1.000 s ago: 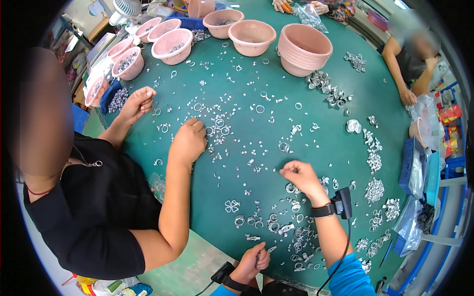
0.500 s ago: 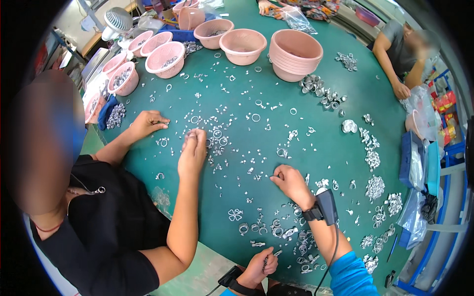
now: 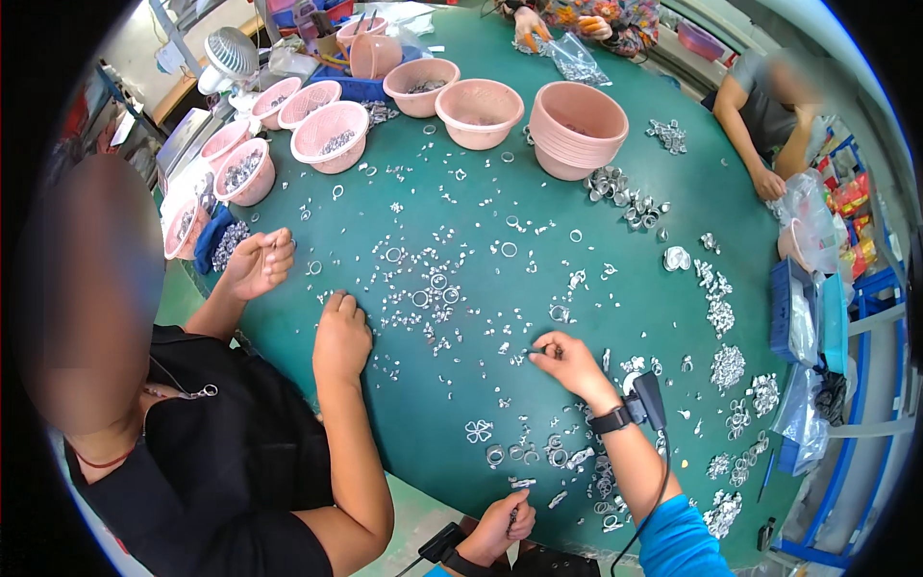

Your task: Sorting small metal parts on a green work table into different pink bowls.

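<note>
My right hand is low over the green tabletop, thumb and forefinger pinched at a tiny piece too small to name. Loose silver metal bits lie just left of its fingertips. At the table's near edge, my left hand is curled closed, with something small and greyish partly hidden in its fingers. Beyond that hand are silver rings and a flower-shaped silver piece. A wide scatter of tiny silver parts covers the middle of the table.
A co-worker in black sits at left, both hands over the table. Pink baskets and a stack of pink bowls stand at the back. Sorted silver piles line the right side, near blue trays. Other people work at the far side.
The view has shifted slightly. My right hand's fingers have opened out a little from a tighter curl; my left stays closed. The co-worker's near hand has drawn back toward the edge, the other has lifted.
</note>
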### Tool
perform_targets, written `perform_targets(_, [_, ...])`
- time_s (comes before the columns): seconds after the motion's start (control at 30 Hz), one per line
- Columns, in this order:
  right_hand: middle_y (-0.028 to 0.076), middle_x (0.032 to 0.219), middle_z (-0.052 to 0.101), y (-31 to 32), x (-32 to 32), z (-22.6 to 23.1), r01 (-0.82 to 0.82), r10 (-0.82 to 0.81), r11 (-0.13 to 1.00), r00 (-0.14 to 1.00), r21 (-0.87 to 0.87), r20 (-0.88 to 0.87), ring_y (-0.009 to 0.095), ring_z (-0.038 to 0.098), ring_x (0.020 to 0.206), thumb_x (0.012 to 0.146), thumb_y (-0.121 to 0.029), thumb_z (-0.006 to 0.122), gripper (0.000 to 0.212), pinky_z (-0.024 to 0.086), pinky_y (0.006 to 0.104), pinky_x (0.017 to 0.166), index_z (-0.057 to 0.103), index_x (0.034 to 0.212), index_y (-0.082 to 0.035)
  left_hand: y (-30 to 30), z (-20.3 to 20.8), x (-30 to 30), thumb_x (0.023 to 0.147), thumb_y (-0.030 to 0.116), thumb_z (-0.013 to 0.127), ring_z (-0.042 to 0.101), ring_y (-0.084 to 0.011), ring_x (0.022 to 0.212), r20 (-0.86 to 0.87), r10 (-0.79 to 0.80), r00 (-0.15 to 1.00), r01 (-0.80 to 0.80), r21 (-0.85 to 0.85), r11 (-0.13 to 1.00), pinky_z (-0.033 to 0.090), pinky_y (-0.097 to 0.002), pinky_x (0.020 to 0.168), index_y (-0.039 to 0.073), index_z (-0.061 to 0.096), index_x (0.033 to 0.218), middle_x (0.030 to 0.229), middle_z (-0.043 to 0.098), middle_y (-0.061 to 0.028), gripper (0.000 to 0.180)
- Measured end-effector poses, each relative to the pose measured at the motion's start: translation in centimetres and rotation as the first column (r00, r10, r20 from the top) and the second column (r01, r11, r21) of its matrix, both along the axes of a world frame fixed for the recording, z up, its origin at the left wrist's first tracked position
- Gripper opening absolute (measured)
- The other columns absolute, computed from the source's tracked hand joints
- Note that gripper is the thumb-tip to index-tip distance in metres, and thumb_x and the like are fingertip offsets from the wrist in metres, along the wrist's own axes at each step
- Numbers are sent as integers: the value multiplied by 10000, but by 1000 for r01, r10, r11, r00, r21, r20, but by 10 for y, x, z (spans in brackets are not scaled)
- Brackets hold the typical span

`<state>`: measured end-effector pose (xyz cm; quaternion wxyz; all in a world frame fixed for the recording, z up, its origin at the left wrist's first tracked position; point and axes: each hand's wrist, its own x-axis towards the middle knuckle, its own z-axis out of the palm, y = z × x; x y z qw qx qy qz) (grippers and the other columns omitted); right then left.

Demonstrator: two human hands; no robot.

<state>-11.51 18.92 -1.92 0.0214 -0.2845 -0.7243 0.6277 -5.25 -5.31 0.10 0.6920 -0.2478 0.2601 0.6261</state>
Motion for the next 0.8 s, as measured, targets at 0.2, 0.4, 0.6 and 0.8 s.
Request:
perform_targets(0.2, [8,741,546,-7,-2,5,37,-36,999,998,21,-44,128,469,570,745,-89,526,91,388,277,521,525,709,-5,-8,-2,-8,860,268,338,233,-85,372,-5,33,999,-33,-1,999,178,-203,340,83,338,493,429,264,4,411])
perform_targets(0.4, [17,646,503,1,-9,21,245,-381,578,924,-778,8,81,438,542,728,-74,540,95,355,193,496,476,792,-46,-9,-7,-8,861,266,336,233,-84,369,10,43,999,-43,62,997,177,-203,334,83,348,496,425,266,2,409])
perform_targets(0.6, [29,545,430,-9,-15,0,-81,55,934,995,349,86,115,420,487,699,-91,581,101,352,247,469,505,725,-29,-11,-5,-8,863,262,332,237,-84,362,5,55,998,-55,23,998,183,-198,331,79,349,495,421,270,0,411])
perform_targets(0.8, [4,622,495,-9,-15,16,96,-93,985,995,-143,24,118,438,542,742,-93,559,75,377,245,514,549,749,-19,-17,-9,-9,866,261,326,239,-86,360,-3,85,996,-85,7,996,187,-197,331,74,351,499,421,274,-3,413])
